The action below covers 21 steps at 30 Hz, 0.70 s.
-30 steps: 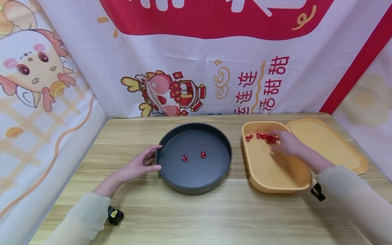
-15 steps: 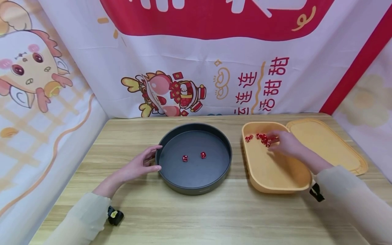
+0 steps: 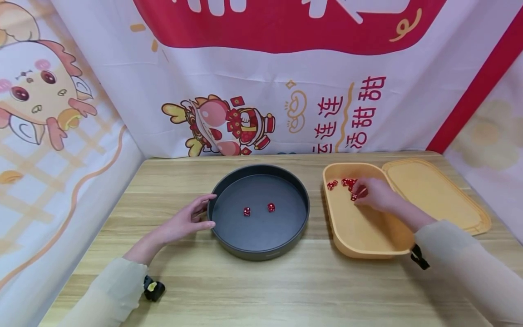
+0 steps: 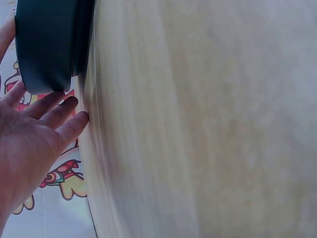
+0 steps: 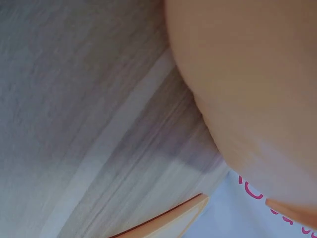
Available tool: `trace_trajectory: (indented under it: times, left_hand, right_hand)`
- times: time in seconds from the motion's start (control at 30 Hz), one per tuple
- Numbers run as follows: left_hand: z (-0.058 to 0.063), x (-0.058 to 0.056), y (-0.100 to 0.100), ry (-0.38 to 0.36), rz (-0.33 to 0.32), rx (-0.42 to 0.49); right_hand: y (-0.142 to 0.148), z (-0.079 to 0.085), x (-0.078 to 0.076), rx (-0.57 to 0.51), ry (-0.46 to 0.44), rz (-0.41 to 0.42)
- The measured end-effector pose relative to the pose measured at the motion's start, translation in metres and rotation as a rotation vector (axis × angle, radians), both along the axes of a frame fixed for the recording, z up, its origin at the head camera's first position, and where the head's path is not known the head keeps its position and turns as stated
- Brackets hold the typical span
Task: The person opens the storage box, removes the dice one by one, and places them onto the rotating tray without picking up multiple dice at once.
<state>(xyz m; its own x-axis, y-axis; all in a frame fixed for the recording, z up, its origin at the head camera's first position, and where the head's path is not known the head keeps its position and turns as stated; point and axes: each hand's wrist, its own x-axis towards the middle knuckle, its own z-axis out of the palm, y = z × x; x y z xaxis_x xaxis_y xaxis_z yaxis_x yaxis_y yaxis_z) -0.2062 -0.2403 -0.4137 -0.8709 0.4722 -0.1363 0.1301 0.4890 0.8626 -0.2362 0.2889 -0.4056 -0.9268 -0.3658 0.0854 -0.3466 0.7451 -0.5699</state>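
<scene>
r. hand [image 3: 377, 194] is in over the orange box [image 3: 359, 231], thumb + fingers drawn tog., pinching a red die [image 3: 354, 197] at the tips; can't tell if >1 is held, & r. wrist cam doesn't show the tips. loose dice [image 3: 348, 182] lie by the box's far wall; 2 pan dice, one left [image 3: 247, 211] & one right [image 3: 271, 207], sit apart on the floor of the dark round pan [image 3: 261, 236]. l. hand [image 3: 181, 222] has fingers spread wide at the pan's left side, tips at the rim, not gripping.

handling: dice look like hard, clear plastic, so prob. v. light, stiff, not fragile, but slick + small; best taken across 2 opp. flat faces, not on corners, w/ a light pinch, else they may squirt out. pan looks stiff, prob. heavier; steady it by the outer wall. box prob. light, could slide on the tabletop [image 3: 265, 290] if bumped.
</scene>
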Motion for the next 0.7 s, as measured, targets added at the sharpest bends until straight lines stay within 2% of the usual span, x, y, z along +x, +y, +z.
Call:
trace_trajectory:
  times: [0.13,0.47,0.7]
  left_hand:
    - [-0.0002,0.0007,0.0004,0.0,0.003,0.008]
    - [-0.0008,0.0008,-0.0002,0.009,0.0,0.012]
    - [0.0006,-0.0002,0.001,-0.001,0.005,0.01]
  right_hand:
    - [-0.0001,-0.001,0.0004,0.046,0.052,0.023]
    - [-0.0004,-0.0026,-0.0007,0.103,0.008,0.072]
    - [0.0003,0.0022,0.0007,0.059,-0.007,0.067]
